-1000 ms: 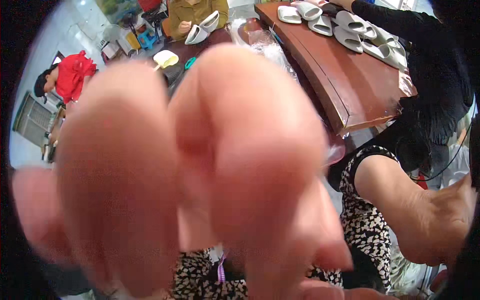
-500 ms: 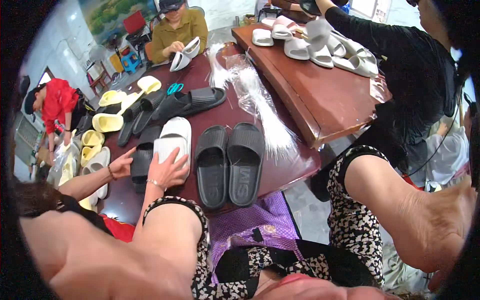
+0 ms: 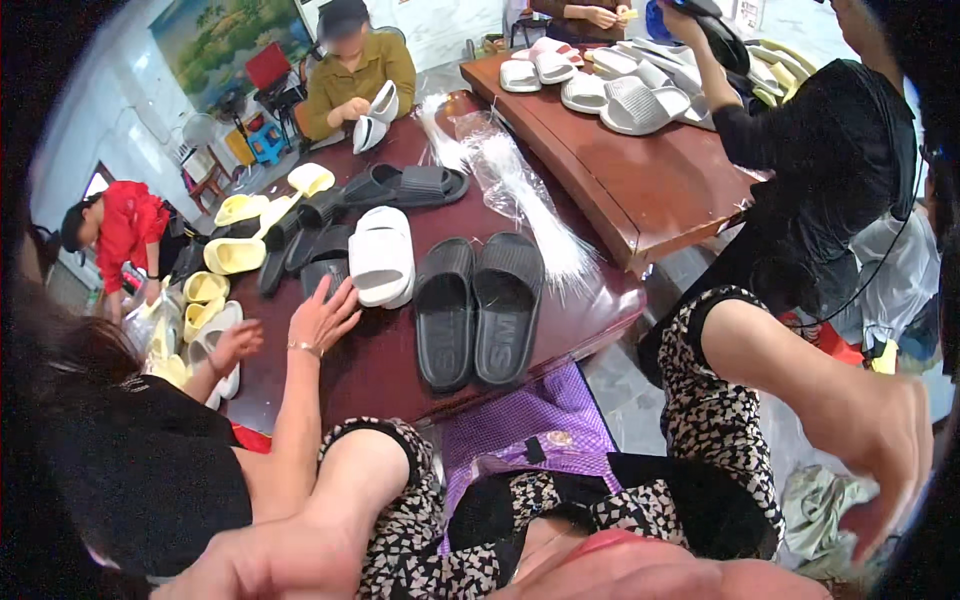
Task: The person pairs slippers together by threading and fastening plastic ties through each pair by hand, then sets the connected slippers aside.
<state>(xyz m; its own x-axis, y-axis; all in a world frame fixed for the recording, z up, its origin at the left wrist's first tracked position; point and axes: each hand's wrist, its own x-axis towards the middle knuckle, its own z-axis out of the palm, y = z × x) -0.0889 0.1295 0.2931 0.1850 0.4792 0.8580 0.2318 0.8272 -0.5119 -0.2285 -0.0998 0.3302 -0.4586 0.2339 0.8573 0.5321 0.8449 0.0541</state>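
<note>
Two black ribbed slide sandals (image 3: pixel 508 312) lie side by side on the dark-red table (image 3: pixel 380 350), heels toward the wearer, ahead of and between the seemingly nearer left hand (image 3: pixel 265 562) and right hand (image 3: pixel 890 462); I cannot tell either grip.

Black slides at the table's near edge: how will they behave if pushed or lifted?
The black slides should resist rolling or tipping, as they lie flat on the table. Their thick, moulded-looking footbeds suggest they may flex slightly when lifted. Pushing one inward would probably shift both, since they sit close side by side.
</note>
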